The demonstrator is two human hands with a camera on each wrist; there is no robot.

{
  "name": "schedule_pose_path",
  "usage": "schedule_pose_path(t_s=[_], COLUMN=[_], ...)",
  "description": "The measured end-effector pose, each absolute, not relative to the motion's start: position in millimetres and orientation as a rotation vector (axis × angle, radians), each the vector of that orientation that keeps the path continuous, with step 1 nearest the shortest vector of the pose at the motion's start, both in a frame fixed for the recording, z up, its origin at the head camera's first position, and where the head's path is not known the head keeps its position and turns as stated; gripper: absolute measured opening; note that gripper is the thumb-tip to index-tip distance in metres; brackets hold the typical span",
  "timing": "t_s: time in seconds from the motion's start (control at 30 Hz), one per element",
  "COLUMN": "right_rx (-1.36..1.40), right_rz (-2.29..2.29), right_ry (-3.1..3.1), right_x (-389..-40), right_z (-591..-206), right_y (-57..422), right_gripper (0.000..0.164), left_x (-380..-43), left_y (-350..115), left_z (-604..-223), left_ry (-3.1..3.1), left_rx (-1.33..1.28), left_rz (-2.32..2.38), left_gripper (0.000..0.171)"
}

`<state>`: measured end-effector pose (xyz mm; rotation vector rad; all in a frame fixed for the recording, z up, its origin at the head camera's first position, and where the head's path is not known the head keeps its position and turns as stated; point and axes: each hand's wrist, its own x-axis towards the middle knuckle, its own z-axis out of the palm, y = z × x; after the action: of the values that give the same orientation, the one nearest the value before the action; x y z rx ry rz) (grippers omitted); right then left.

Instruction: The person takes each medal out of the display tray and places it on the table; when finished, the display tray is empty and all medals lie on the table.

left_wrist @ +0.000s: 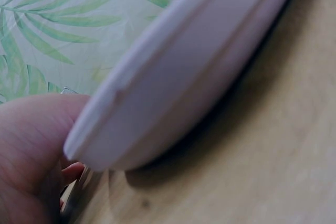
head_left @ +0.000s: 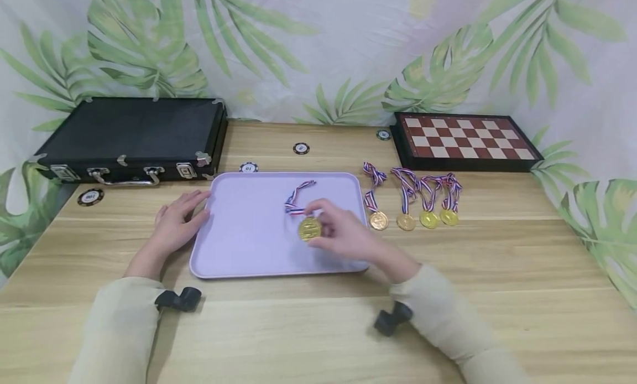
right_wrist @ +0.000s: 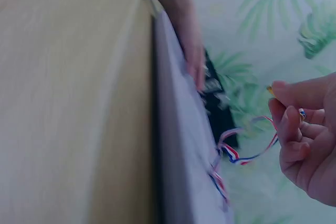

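Observation:
Over the lilac tray, my right hand pinches a gold medal by its edge between thumb and fingers. Its red, white and blue ribbon trails down to the tray; the right wrist view shows the ribbon hanging from the hand in a loose curve. My left hand rests against the tray's left rim with fingers extended. Close up in the left wrist view, that hand meets the tray's corner.
Right of the tray lie several ribboned medals in a row. A black case stands back left, a checkered board back right. Several poker chips lie behind the tray and beside the case. A leaf-print cloth hangs behind the table.

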<state>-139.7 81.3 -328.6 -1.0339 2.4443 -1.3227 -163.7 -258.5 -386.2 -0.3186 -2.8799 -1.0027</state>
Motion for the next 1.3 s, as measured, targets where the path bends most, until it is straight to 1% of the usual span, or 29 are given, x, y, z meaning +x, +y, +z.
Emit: schedule_pose_path(t_s=[0.17, 0.3, 0.47, 0.63, 0.77, 0.83, 0.93, 1.03, 1.07, 1.17, 1.27, 1.3], right_rx=[-1.044, -1.154, -1.105, -1.002, -0.812, -0.611, -0.211, 0.107, 0.159, 0.264, 0.264, 0.247], right_rz=[-1.448, -1.562, -1.931, -2.258, -2.433, -2.445, -2.219, -1.912, -1.853, -1.873, -2.034, -2.014], right_ry=[2.47, 2.513, 2.362, 2.221, 2.209, 2.263, 2.528, 2.694, 2.708, 2.655, 2.557, 2.585], right_x=[-138.1, -129.8, -112.7, -106.3, -116.4, -125.0, -140.9, -161.1, -168.3, -188.4, -204.6, -208.4], right_z=[-313.8, -298.2, -268.7, -246.2, -245.2, -246.2, -247.5, -248.7, -249.2, -250.8, -256.0, -259.5], right_y=[145.5, 190.4, 237.9, 277.0, 309.0, 325.6, 348.0, 364.6, 368.6, 375.7, 376.1, 375.3], right_gripper=[0.045, 0.05, 0.057, 0.052, 0.048, 0.048, 0.048, 0.051, 0.053, 0.057, 0.056, 0.056], left_x=[-162.9, -161.5, -160.8, -160.3, -159.7, -160.2, -161.5, -163.3, -163.8, -164.7, -164.6, -164.4], left_y=[-257.7, -257.5, -259.4, -261.8, -260.8, -260.5, -260.3, -260.4, -260.4, -260.0, -259.3, -259.0], left_z=[-387.0, -387.9, -390.9, -390.5, -387.7, -387.0, -386.5, -386.6, -386.7, -387.2, -387.4, -387.3], left_ry=[-2.88, -2.881, -2.867, -2.858, -2.869, -2.875, -2.881, -2.883, -2.884, -2.883, -2.888, -2.889], left_rx=[-0.319, -0.323, -0.328, -0.319, -0.313, -0.314, -0.314, -0.318, -0.319, -0.326, -0.324, -0.323], left_rz=[-1.004, -1.002, -1.016, -1.016, -1.011, -1.009, -1.004, -0.999, -0.997, -0.994, -0.995, -0.997], left_gripper=[0.044, 0.044, 0.044, 0.043, 0.044, 0.044, 0.044, 0.044, 0.044, 0.044, 0.044, 0.044])
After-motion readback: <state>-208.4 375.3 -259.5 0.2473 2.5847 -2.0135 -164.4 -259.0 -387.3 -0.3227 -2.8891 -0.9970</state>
